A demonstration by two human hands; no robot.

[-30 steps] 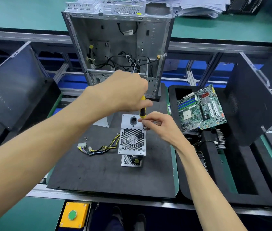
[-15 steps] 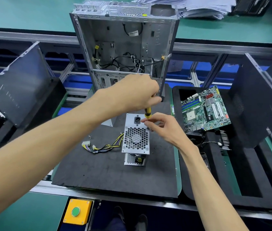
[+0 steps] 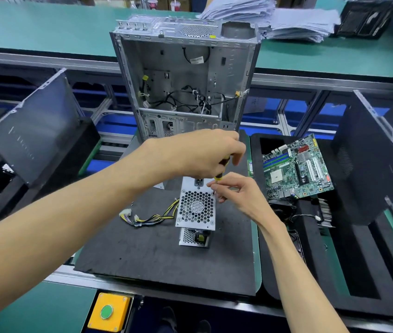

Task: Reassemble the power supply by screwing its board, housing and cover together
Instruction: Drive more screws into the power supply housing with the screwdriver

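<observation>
The silver power supply [image 3: 196, 207] stands on a black foam mat [image 3: 157, 255], its honeycomb fan grille facing up and its yellow-black cable bundle [image 3: 152, 216] trailing to the left. My left hand [image 3: 200, 155] grips the black-and-yellow handle of a screwdriver [image 3: 219, 175] held upright over the unit's upper right corner. My right hand [image 3: 236, 191] pinches the screwdriver's shaft near the tip, right at that corner. The tip and any screw are hidden by my fingers.
An open grey computer case [image 3: 186, 75] stands upright just behind the mat. A green motherboard [image 3: 297, 168] lies in a black foam tray [image 3: 335, 248] on the right. Dark side panels [image 3: 34, 131] lean left and right. A yellow box with a green button [image 3: 109, 311] sits at the near edge.
My left hand's fingers have shifted round the screwdriver handle, which now shows beneath them. The right hand stays at the tip. The view has moved a little.
</observation>
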